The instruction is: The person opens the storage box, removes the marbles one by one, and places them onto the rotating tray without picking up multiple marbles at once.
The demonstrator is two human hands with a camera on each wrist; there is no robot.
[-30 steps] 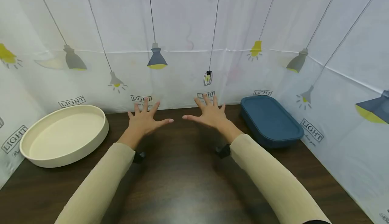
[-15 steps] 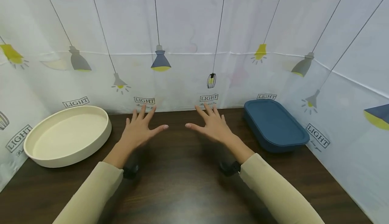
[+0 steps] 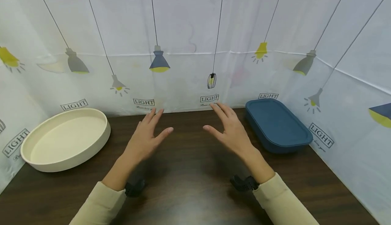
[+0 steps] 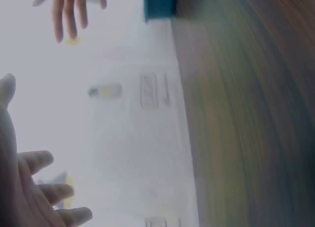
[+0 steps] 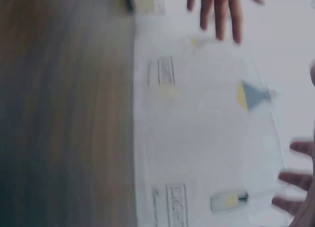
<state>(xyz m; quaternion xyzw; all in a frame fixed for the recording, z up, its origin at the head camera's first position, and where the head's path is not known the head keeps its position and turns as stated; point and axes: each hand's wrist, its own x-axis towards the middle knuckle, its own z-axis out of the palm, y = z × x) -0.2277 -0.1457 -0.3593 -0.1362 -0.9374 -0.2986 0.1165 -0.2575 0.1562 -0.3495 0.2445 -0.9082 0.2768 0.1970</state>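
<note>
Hovering over the dark bench (image 3: pixel 189 177) with left grip (image 3: pixel 143 143) spread loosely, holding nothing! Mirroring that opposite with right grip (image 3: pixel 234 136), just as wide and just as empty. Off to the left, resting on the bench: round cream tray (image 3: pixel 65 136). Off to the right, near the right grip but untouched: blue lidded box (image 3: pixel 278 123), close to lamp-print curtain (image 3: pixel 186 24).

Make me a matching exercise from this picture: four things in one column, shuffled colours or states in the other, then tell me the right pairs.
Things:
1. Round tray
2. Rectangular box
3. Left hand
4. Tabletop

Colours or states:
A. Dark brown
B. Grasping nothing
C. Cream
D. Blue

Pairs: 1-C, 2-D, 3-B, 4-A.
</note>
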